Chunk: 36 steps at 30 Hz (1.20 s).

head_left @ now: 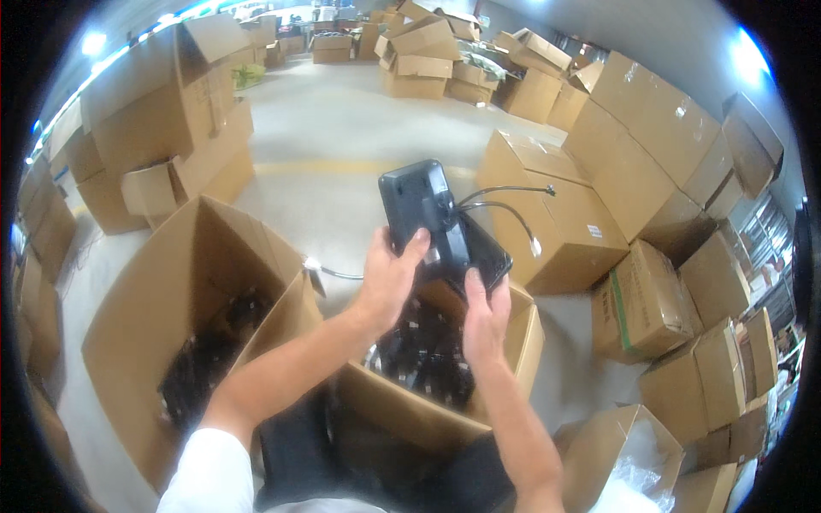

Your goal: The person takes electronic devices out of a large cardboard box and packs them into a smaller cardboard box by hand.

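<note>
Above the open cardboard box (513, 338) in front of the person, a dark flat electronic device (425, 214) is held up in both hands; the left hand (389, 278) is closed around its lower left edge with the thumb on its face, and the right hand (485, 321) grips a second dark unit (479, 252) just behind and below it; two thin grey cables (505, 209) trail off to the right. Judged from this, a unit has been lifted out and is being handled, while many remain; the box beneath is seen filled with similar dark parts, and a larger open box (171, 316) to the left also holds dark items at its bottom. Closed cartons (650, 128) are stacked on the concrete floor (342, 137) all around.
</note>
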Available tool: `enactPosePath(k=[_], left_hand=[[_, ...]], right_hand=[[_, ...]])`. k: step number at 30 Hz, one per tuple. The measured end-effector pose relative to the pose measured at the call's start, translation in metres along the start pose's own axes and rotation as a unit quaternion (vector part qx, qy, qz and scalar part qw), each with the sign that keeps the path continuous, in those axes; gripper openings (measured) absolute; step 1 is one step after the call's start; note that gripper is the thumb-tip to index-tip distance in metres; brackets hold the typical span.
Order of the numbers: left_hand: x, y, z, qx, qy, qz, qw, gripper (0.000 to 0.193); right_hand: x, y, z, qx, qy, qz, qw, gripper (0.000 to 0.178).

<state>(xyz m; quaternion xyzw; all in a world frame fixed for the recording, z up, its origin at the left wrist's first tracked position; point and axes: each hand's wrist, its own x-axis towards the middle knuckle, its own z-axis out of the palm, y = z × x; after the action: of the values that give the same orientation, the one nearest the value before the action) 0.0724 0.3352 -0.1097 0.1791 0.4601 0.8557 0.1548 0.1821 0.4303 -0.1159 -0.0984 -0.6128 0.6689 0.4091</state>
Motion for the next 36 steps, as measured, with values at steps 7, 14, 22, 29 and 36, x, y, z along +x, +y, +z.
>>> enactPosePath(k=[7,14,22,29,36], left_hand=[[0.039,0.01,-0.028,0.093,-0.024,0.033,0.995,0.041],[0.037,-0.001,-0.067,0.277,-0.215,-0.078,0.933,0.038],[0.01,-0.007,-0.043,0.337,-0.38,0.101,0.856,0.036],[0.001,-0.009,-0.04,0.149,-0.356,-0.075,0.919,0.041],[-0.014,-0.032,-0.014,-0.066,-0.143,-0.17,0.973,0.041]], right_hand=[[0.022,-0.029,-0.051,-0.221,-0.083,0.114,0.965,0.03],[0.036,-0.041,-0.115,-0.192,0.159,-0.082,0.965,0.027],[0.015,0.0,-0.082,-0.195,-0.014,0.103,0.975,0.035],[0.005,0.007,-0.066,-0.17,-0.057,-0.046,0.983,0.063],[0.001,0.006,-0.051,-0.127,0.071,-0.014,0.989,0.056]])
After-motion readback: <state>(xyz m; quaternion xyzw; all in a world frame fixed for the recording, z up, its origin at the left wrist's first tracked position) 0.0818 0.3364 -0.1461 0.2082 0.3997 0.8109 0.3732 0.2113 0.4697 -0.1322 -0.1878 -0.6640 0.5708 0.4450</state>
